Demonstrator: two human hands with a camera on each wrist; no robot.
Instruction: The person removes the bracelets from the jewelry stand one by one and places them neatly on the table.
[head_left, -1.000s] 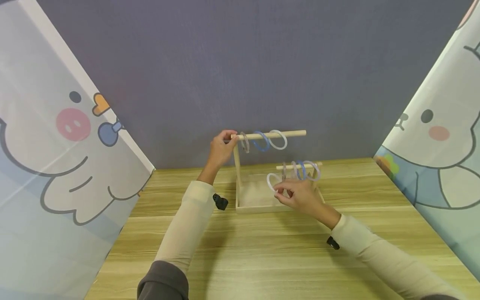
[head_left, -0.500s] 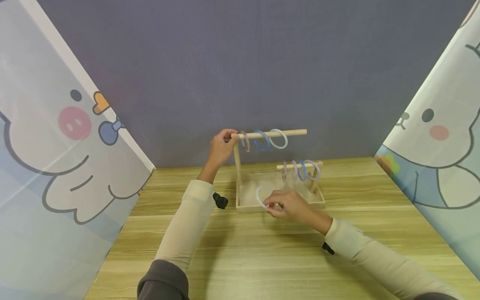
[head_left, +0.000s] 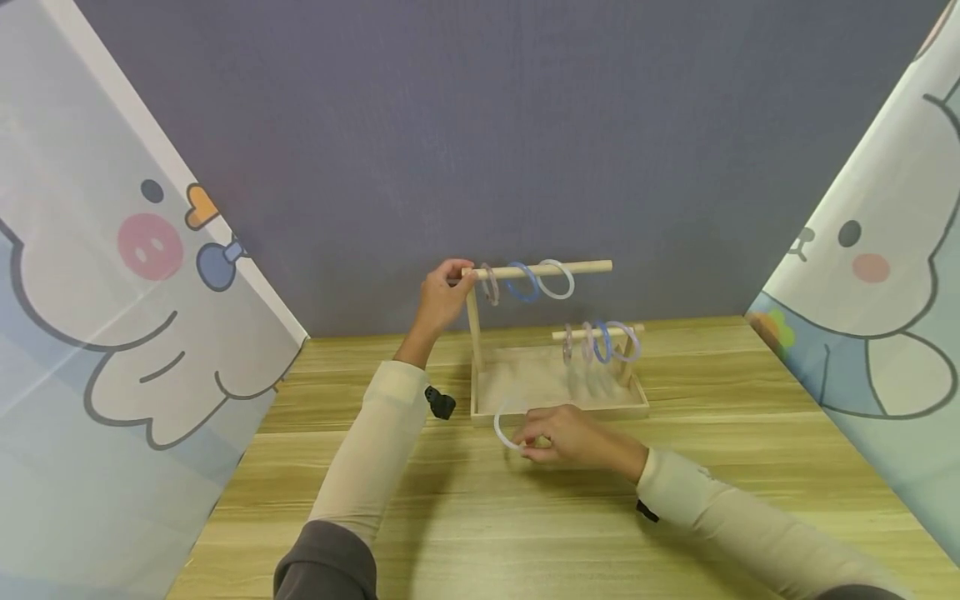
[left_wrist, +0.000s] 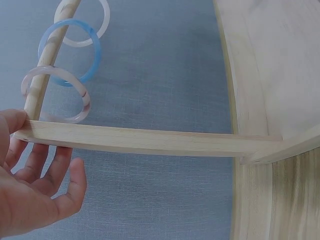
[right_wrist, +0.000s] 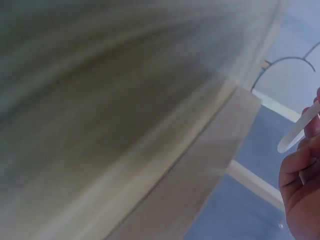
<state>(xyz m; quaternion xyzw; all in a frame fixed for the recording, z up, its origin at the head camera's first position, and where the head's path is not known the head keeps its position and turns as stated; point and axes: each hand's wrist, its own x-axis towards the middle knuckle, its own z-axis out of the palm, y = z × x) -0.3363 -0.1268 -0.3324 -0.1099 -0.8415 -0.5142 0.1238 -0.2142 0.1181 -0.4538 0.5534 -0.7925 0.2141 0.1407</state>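
Note:
My left hand [head_left: 444, 293] grips the top of the wooden rack's tall post [head_left: 476, 333], thumb and fingers around the corner where the upper bar [head_left: 592, 267] begins. On that bar hang a pale brownish bangle [left_wrist: 82, 95], a blue bangle [left_wrist: 95, 55] and a white bangle [head_left: 567, 292]. In front of the rack's tray, my right hand [head_left: 573, 437] pinches another white bangle [head_left: 501, 433] by its edge; the right wrist view shows part of this bangle beside the fingertips. Several more bangles, including a blue one [head_left: 602, 343], hang on the short lower bar [head_left: 560, 335].
The rack's shallow tray [head_left: 558, 414] stands on a wood-grain table [head_left: 525, 533] near the grey back wall [head_left: 510, 125]. Cartoon-printed panels [head_left: 90, 275] flank both sides. Black wrist-worn devices [head_left: 440, 403] show at the cuffs.
My right hand has carried the white bangle away from the lower bar, toward me and to the left, to the tray's front edge. The left hand has stayed on the post.

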